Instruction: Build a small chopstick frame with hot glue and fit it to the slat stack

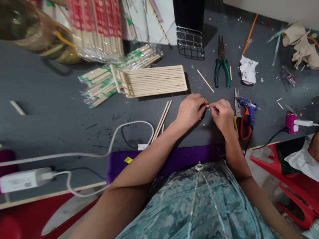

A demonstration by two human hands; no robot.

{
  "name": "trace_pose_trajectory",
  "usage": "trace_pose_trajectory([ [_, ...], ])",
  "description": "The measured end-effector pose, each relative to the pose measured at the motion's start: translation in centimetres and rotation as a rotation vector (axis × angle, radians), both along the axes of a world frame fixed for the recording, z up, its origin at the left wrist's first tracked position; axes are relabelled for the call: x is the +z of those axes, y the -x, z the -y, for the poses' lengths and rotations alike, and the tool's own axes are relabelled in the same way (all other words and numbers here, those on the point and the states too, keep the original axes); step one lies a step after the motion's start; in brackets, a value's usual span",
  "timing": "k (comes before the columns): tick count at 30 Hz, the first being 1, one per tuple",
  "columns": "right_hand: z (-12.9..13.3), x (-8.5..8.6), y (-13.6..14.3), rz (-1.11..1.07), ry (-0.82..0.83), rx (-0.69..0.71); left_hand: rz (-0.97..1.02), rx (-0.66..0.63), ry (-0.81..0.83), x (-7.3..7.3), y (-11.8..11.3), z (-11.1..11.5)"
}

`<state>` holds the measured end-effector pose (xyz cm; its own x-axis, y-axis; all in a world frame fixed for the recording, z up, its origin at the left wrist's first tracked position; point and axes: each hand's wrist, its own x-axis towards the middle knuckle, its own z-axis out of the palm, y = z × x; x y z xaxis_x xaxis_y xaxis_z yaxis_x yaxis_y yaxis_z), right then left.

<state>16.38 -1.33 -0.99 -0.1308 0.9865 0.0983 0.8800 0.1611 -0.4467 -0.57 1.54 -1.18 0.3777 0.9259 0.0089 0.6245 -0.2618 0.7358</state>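
Note:
My left hand (190, 108) and my right hand (223, 114) meet over the grey table, fingertips pinched close together. Between them is a tiny pale piece (207, 106), too small to name. Beside my right hand lie scissors (238, 114) with red and yellow handles and a blue glue gun (250, 109). Beyond my hands rests a small slatted frame (157, 80) built from wooden sticks, with a raised end at its left. Loose chopsticks (161, 119) lie left of my left hand, and a thin stick (205, 81) lies past it.
Green-handled pliers (221, 63) lie beyond my right hand, near crumpled white paper (248, 69). Packaged chopsticks (97, 30) fill the back left. A white cable (129, 122) loops across the left side. A pink adapter (292, 123) sits at right, near another person's arm.

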Motion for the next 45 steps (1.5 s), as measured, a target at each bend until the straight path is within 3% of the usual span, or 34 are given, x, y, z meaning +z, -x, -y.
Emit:
trace_pose_trajectory([
  [45,-0.3,0.29,-0.34,-0.115,0.092,-0.014,0.009,0.032,0.029,0.19,-0.09,0.02],
])
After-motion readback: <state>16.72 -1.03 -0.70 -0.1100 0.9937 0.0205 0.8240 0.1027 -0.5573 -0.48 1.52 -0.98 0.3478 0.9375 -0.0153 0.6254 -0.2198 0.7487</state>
